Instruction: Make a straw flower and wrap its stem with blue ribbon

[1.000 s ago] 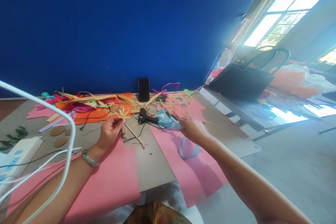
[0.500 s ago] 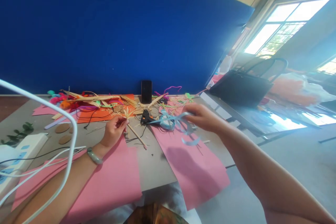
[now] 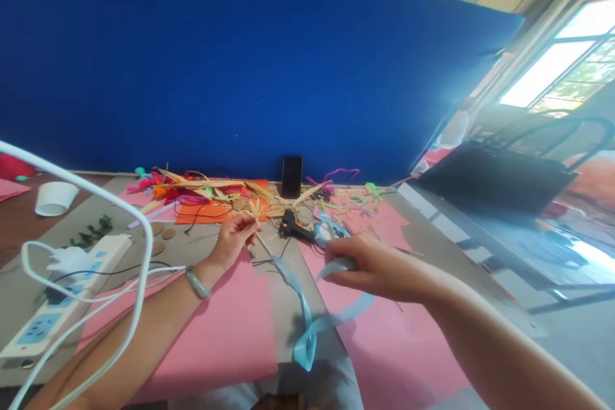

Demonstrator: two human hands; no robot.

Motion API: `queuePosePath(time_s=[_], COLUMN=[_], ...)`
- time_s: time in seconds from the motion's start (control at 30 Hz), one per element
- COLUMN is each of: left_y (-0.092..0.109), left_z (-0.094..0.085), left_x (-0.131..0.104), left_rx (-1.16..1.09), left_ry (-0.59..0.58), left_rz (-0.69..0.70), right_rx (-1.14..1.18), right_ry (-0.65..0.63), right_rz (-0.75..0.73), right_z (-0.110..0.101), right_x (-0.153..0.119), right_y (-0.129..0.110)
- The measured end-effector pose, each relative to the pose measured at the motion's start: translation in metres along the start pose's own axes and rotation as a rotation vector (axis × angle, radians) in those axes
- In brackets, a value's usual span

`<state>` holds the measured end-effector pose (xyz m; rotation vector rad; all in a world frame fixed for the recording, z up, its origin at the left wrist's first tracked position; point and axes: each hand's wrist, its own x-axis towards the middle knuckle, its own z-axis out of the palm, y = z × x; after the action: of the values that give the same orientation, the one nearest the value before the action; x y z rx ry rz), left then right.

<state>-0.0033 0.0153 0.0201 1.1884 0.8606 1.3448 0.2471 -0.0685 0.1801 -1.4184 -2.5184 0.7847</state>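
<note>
My left hand (image 3: 234,242) pinches a thin stick topped by a small pale straw flower (image 3: 257,209), which stands upright above the fingertips. My right hand (image 3: 368,267) is closed on a light blue ribbon (image 3: 307,349). Between the hands the ribbon hangs in a twisted loop over the front of the table, one stretch lying across the lower part of the stick. Just beyond my right hand lies a ribbon roll (image 3: 328,229), partly hidden by the fingers. A black glue gun (image 3: 294,227) rests to its left.
White cables (image 3: 139,295) arch over a power strip (image 3: 72,298) at left. Pink paper sheets (image 3: 230,333) cover the table front. A black phone (image 3: 291,177) stands against the blue board (image 3: 240,64). Straw strips and pipe cleaners clutter the back; a paper cup (image 3: 55,198) is far left.
My right hand has come down and toward the middle, drawing out more ribbon, which now loops low between the hands. My left hand keeps hold of the stick. The view has swung left.
</note>
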Motion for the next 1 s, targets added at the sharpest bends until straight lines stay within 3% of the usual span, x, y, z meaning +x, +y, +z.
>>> queuePosePath(time_s=[0.13,0.37,0.7,0.83,1.0], left_y=[0.003,0.008,0.005,0.003,0.003], left_z=[-0.001,-0.003,0.0,0.002,0.006], left_x=[0.002,0.005,0.006,0.003,-0.001], left_rx=[-0.059,-0.162,-0.103,-0.095,-0.097], left_ry=[-0.006,0.069,0.116,0.078,0.045], left_rz=[-0.021,-0.028,-0.062,-0.142,-0.225], right_rx=[0.163,0.404,0.96,1.037,1.011], right_ry=[0.144,0.34,0.073,0.031,0.101], right_rz=[-0.101,-0.019,0.026,0.014,0.017], right_z=[0.026,0.07,0.104,0.104,0.104], right_x=[0.039,0.099,0.112,0.111,0.108], right_y=[0.012,0.026,0.049,0.053,0.053])
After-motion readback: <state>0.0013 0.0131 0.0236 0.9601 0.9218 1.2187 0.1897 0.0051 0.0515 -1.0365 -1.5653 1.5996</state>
